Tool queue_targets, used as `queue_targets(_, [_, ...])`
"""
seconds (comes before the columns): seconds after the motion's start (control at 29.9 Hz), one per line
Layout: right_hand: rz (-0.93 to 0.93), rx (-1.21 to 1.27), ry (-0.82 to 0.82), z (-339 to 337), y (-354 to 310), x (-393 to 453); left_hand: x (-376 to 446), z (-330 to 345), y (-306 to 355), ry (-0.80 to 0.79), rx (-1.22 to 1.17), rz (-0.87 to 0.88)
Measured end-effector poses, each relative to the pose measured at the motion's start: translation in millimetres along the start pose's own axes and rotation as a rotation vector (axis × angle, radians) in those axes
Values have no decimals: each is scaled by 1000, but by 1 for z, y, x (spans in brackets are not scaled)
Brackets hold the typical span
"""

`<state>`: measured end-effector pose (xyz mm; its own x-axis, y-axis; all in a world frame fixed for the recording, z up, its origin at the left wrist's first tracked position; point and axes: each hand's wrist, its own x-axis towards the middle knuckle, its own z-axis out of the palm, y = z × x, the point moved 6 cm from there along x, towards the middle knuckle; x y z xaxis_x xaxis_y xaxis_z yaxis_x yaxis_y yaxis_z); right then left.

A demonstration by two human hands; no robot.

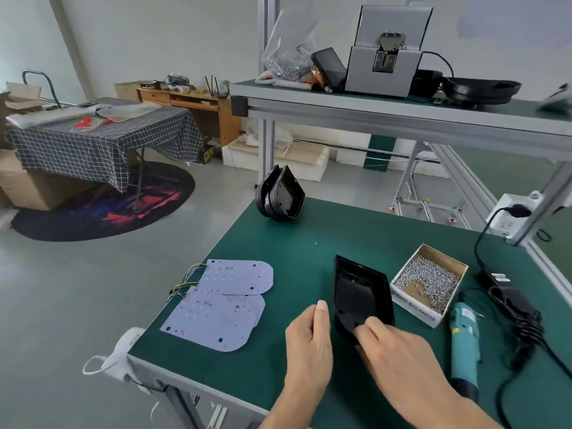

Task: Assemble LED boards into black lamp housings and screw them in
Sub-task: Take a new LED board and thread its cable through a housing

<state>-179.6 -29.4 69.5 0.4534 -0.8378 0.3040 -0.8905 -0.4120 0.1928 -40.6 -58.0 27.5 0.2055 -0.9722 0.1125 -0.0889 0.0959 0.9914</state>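
Observation:
A black lamp housing [360, 292] lies open side up on the green bench top. My right hand [399, 351] grips its near end, fingers inside the rim. My left hand [309, 335] is beside the housing's left edge, fingers curled, thumb raised next to the rim; whether it touches is unclear. Three white LED boards [226, 305] with coloured wires lie overlapped at the bench's left. A stack of black housings [280, 195] stands on edge at the far left corner. A cardboard box of screws [428, 283] sits right of the housing. A teal electric screwdriver [464, 342] lies at the right.
A black power adapter and cable [510, 298] run along the right edge to a white socket [510, 218]. The upper shelf [402, 106] holds a grey screw feeder [387, 57], a bag of screws [288, 60] and a black housing [479, 89]. The bench's left edge drops to the floor.

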Motion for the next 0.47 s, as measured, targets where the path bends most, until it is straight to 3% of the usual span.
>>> queue_targets(0.2, [30, 43, -93, 5, -17, -13, -1, -1, -5, 24, 10, -31])
queue_targets(0.33, [108, 167, -16, 2, -15, -12, -2, -7, 1, 38, 36, -76])
queue_targets(0.47, [135, 313, 118, -12, -15, 2, 5, -36, 17, 105, 395, 52])
